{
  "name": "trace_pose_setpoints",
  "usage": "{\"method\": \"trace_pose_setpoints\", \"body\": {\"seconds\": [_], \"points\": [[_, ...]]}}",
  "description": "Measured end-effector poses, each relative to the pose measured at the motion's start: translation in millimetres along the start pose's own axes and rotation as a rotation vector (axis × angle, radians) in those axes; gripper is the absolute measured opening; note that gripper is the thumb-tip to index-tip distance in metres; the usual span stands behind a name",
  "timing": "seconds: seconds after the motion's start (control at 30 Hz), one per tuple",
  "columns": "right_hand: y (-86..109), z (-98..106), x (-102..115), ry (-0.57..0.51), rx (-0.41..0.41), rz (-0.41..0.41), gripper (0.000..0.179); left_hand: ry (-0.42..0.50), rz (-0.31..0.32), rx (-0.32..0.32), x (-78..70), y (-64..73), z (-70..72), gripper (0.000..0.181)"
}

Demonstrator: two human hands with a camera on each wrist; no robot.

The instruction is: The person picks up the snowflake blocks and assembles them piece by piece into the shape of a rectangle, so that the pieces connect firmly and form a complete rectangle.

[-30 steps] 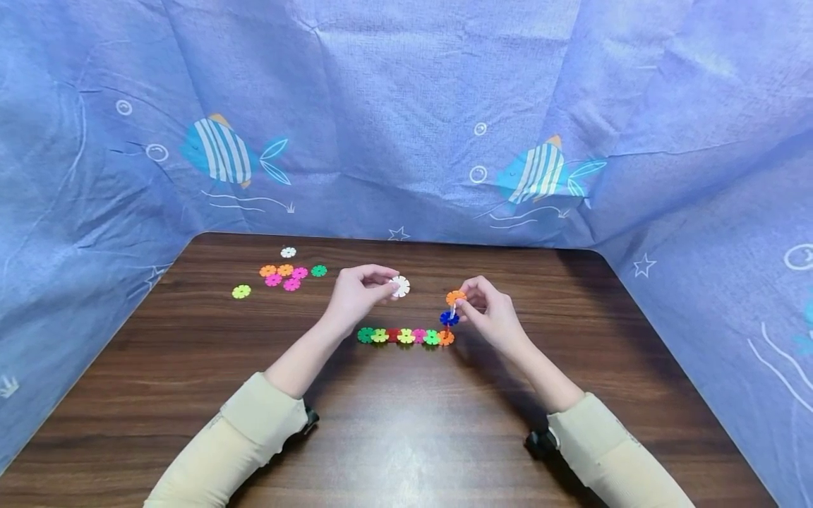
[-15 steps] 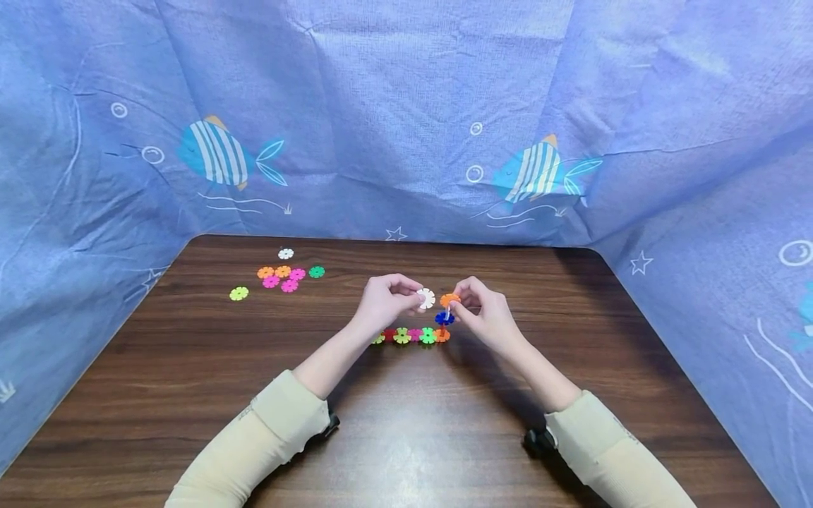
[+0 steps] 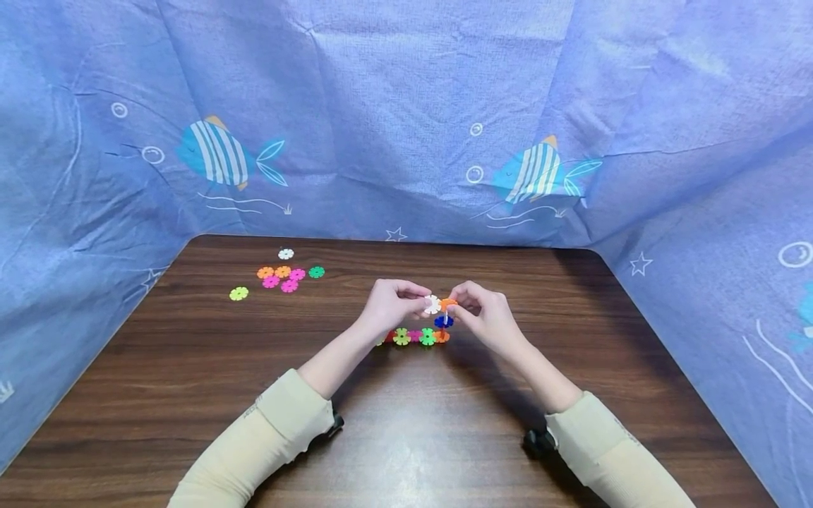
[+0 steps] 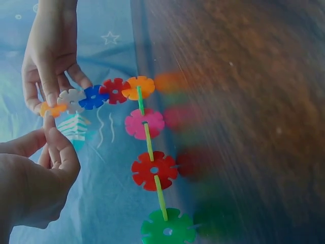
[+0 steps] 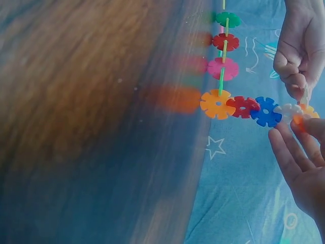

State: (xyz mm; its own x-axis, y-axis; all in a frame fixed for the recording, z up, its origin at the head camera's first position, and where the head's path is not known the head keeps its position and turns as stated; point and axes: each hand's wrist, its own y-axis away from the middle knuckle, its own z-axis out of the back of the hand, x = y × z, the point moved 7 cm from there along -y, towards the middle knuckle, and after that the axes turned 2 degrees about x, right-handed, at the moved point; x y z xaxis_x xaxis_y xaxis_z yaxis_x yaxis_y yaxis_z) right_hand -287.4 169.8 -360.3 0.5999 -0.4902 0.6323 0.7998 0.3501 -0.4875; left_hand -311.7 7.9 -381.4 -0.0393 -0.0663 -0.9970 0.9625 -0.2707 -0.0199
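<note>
In the head view, my left hand [image 3: 395, 305] pinches a white notched snowflake disc [image 3: 432, 304] by its edge. Its right rim meets an orange snowflake disc [image 3: 448, 305], which my right hand [image 3: 488, 310] pinches between thumb and fingers. That orange disc tops an upright column: below it come another white disc [image 4: 76, 104], a blue disc [image 4: 93, 99] and a red disc [image 4: 116, 87]. A lower orange disc [image 4: 144, 83] forms the corner with a joined row standing on the table, including a pink disc [image 4: 133, 126], red disc [image 4: 142, 173] and green disc [image 4: 167, 234]. My left forearm hides the row's left end in the head view.
On the brown table [image 3: 190, 395], several loose snowflake discs lie at back left: pink [image 3: 289, 286], orange [image 3: 265, 272], green [image 3: 317, 271], white [image 3: 286, 254] and yellow [image 3: 238, 293]. A blue fish-print cloth [image 3: 394, 141] hangs behind the table's far edge.
My left hand has carried the white disc rightward and slightly down, from apart to against the orange disc's edge. My right hand keeps its pinch on the orange disc, nearly in place.
</note>
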Motion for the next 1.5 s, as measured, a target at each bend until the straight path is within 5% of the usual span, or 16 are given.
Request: {"method": "trace_pose_setpoints", "body": {"seconds": [0.17, 0.77, 1.07, 1.5], "points": [[-0.3, 0.5, 3.0, 0.021, -0.018, 0.029, 0.014, 0.004, 0.041, -0.014, 3.3, 0.2, -0.7, 0.017], [-3.2, -0.5, 8.6, 0.091, -0.057, 0.086, 0.014, 0.018, 0.037, -0.059, 0.6, 5.8, -1.9, 0.016], [-3.5, -1.5, 8.5, 0.059, -0.012, 0.064, 0.012, -0.014, -0.007, 0.007, 0.4, 7.3, -1.1, 0.019], [-2.3, 4.1, 4.7, 0.076, 0.02, 0.029, 0.009, -0.49, -0.29, 0.107, -29.6, 20.3, 32.2, 0.042]]}}
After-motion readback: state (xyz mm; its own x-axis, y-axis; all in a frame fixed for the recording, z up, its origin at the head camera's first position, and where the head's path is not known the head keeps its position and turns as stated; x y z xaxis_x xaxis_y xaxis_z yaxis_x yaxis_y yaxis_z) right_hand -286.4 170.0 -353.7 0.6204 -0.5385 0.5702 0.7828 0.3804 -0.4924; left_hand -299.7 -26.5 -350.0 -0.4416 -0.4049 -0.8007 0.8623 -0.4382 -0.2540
